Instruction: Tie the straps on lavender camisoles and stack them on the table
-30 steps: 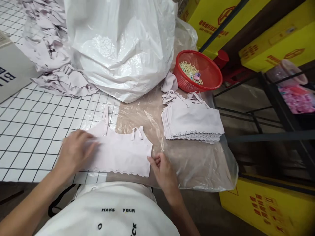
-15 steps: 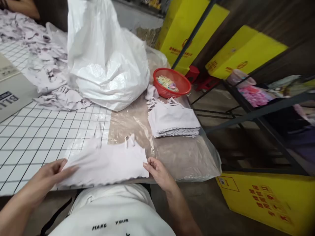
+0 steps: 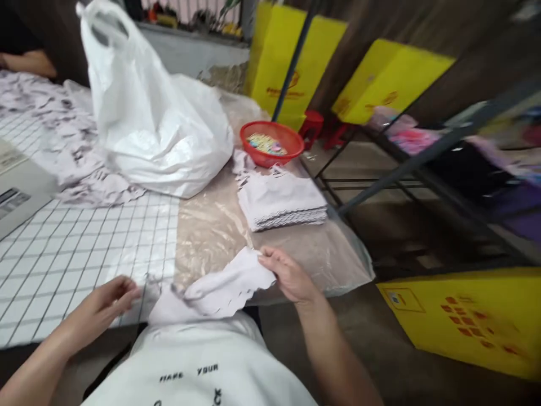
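Note:
A pale lilac crop top point(image 3: 220, 287) with a scalloped hem lies crumpled at the near edge of the table. My right hand point(image 3: 289, 275) pinches its right side and lifts it off the surface. My left hand point(image 3: 101, 307) hovers to the left of the garment, fingers loosely apart, holding nothing. A neat stack of the same folded tops point(image 3: 279, 200) sits further back on the clear plastic sheet point(image 3: 211, 225).
A big white plastic bag point(image 3: 147, 124) stands mid-table, with a heap of loose lilac garments point(image 3: 59, 141) to its left and a red basket point(image 3: 270, 144) of small items to its right. Yellow boxes point(image 3: 460, 313) and a dark metal rack point(image 3: 422, 163) stand right. Another person's arm point(image 3: 29, 62) rests far left.
The flat top has been pulled up and bunched by my right hand. My left hand slid off it to the left. The view tilted up and away.

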The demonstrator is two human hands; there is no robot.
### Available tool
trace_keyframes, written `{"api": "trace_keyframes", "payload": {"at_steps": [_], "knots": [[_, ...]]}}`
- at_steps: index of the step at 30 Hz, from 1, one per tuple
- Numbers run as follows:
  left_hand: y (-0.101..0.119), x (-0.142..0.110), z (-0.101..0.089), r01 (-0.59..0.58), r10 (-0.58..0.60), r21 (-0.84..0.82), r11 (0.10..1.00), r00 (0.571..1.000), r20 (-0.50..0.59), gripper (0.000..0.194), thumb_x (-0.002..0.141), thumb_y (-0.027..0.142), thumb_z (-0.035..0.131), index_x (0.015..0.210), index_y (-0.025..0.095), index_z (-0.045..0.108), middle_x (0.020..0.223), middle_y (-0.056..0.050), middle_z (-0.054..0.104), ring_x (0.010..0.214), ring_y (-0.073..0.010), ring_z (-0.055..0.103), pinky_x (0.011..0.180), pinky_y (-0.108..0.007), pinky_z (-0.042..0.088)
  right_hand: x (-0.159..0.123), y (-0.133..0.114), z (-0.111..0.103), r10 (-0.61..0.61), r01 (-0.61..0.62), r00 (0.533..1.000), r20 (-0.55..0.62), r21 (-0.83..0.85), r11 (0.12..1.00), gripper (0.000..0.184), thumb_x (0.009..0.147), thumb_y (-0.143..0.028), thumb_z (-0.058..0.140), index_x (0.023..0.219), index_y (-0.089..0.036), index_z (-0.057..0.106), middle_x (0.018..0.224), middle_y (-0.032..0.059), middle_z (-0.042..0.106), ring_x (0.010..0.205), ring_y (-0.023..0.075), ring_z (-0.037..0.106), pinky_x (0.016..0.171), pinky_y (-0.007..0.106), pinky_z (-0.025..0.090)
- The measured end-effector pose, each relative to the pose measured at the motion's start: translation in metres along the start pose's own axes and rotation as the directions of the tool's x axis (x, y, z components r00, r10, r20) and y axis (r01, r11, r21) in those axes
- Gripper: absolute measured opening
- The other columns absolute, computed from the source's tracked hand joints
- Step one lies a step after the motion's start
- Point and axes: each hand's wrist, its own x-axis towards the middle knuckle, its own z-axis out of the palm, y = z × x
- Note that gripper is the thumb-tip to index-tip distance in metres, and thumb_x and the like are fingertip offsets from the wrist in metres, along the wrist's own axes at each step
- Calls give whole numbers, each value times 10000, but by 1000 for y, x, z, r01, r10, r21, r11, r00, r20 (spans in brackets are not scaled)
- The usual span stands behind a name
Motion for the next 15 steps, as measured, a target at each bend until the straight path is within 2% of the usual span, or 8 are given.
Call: {"api": "trace_keyframes", "payload": {"at_steps": [4,7,10,12,15], "knots": [[3,1,3,64,-57,102,993,996,-70,498,816,691,463,767,207,572,672,-12,603,566,-152,509,535,-267,431,1,0,-6,23,-22,1000,3,-59,998,467,663,-514,825,660,-189,488,552,-68,466,476,61,355,456,199,271],[15,-1,1,22,-17,119,993,999,-39,430,863,610,449,785,208,579,697,-14,610,584,-151,493,555,-263,415,3,2,-10,51,-51,999,-6,-90,995,474,692,-534,795,651,-203,457,544,-67,440,467,70,340,444,207,276],[32,6,6,-47,48,75,996,999,-10,404,885,567,449,817,201,604,794,-47,649,679,-178,548,614,-281,446,5,3,-9,58,-59,998,-12,-124,991,476,698,-547,777,651,-208,446,546,-65,422,467,73,328,437,212,271],[42,20,14,-104,103,14,995,993,64,375,878,541,492,914,197,640,939,-72,673,808,-203,592,702,-300,476,6,2,-7,49,-50,999,-9,-138,989,479,697,-544,776,646,-207,439,548,-65,412,470,71,316,437,211,263],[51,48,28,-132,152,-90,987,948,279,432,794,501,632,1101,197,637,1036,-71,657,880,-210,595,755,-305,479,7,0,-3,38,-37,999,2,-132,991,495,697,-551,776,637,-207,425,542,-71,395,468,66,293,440,211,254]]}}
